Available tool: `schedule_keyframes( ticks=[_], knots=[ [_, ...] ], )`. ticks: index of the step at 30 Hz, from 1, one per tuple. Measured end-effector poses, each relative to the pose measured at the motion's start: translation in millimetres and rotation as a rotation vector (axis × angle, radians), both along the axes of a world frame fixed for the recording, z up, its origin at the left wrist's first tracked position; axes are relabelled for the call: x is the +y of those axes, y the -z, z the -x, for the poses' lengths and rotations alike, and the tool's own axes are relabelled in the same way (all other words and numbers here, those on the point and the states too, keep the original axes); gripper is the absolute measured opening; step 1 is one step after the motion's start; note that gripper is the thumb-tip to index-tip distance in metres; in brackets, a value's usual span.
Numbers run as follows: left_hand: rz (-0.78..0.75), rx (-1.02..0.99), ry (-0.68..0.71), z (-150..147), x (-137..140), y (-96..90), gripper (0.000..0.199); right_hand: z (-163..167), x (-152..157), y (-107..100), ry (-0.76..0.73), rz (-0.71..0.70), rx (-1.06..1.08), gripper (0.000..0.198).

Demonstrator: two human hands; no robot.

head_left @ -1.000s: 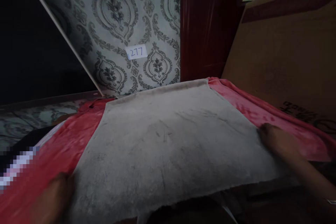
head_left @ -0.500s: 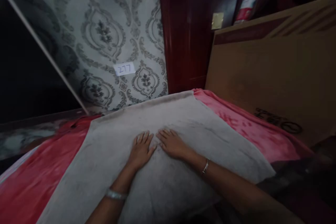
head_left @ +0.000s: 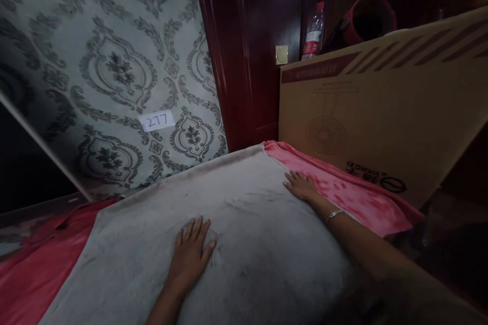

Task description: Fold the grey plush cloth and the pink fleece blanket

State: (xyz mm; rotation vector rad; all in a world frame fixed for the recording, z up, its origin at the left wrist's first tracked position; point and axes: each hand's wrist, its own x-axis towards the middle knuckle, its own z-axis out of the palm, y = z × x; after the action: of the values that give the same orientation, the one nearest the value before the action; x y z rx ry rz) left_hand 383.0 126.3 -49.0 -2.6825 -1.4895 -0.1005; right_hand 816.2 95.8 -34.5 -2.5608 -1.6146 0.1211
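A grey plush cloth (head_left: 244, 233) lies spread out in front of me with light creases. Flat on its middle rests my left hand (head_left: 190, 254), fingers apart and holding nothing. My right hand (head_left: 301, 186) lies near the cloth's right edge, fingers spread, beside the pink blanket (head_left: 343, 193) beneath. A silver bracelet (head_left: 335, 215) circles my right wrist. On the left side, more of the red-pink underlayer (head_left: 49, 259) shows past the grey cloth.
A large cardboard box (head_left: 381, 106) stands at the right, with a plastic bottle (head_left: 313, 35) by its top edge. Patterned wallpaper (head_left: 122, 66) bearing a paper label (head_left: 157, 120) and a dark red door (head_left: 251, 51) are behind. A dark panel (head_left: 26, 162) borders the left.
My hands have moved apart: the right slid away to the cloth's right edge, while the left stays on the middle. The view has turned somewhat to the right.
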Motion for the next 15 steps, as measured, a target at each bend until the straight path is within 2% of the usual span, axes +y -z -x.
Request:
schedule_keyframes(
  ticks=[3, 5, 8, 10, 11, 12, 13, 15],
  knots=[
    [0.021, 0.022, -0.015, -1, -1, -2.1, 0.063, 22, 10, -7, -0.010, -0.038, -0.033, 0.056],
    [0.017, 0.029, -0.011, -1, -1, -2.2, 0.063, 58, 20, -10, -0.121, -0.082, -0.038, 0.058],
    [-0.012, 0.026, -0.005, 1, 1, 1.4, 0.062, 126, 34, -7, -0.454, -0.124, 0.003, 0.058],
    [-0.040, 0.023, 0.006, 3, 3, 5.9, 0.061, 161, 45, -2, -0.827, -0.126, 0.064, 0.058],
    [-0.056, 0.021, 0.014, 5, 4, 8.6, 0.061, 171, 51, 0, -0.936, -0.106, 0.082, 0.058],
    [-0.072, 0.017, 0.021, 7, 6, 11.3, 0.060, 173, 58, 1, -0.975, -0.080, 0.089, 0.058],
    [-0.088, 0.013, 0.027, 9, 8, 14.2, 0.060, 167, 65, 0, -0.939, -0.055, 0.086, 0.058],
    [-0.117, 0.002, 0.038, 13, 12, 19.9, 0.059, 133, 77, -3, -0.723, -0.028, 0.064, 0.058]
  ],
)
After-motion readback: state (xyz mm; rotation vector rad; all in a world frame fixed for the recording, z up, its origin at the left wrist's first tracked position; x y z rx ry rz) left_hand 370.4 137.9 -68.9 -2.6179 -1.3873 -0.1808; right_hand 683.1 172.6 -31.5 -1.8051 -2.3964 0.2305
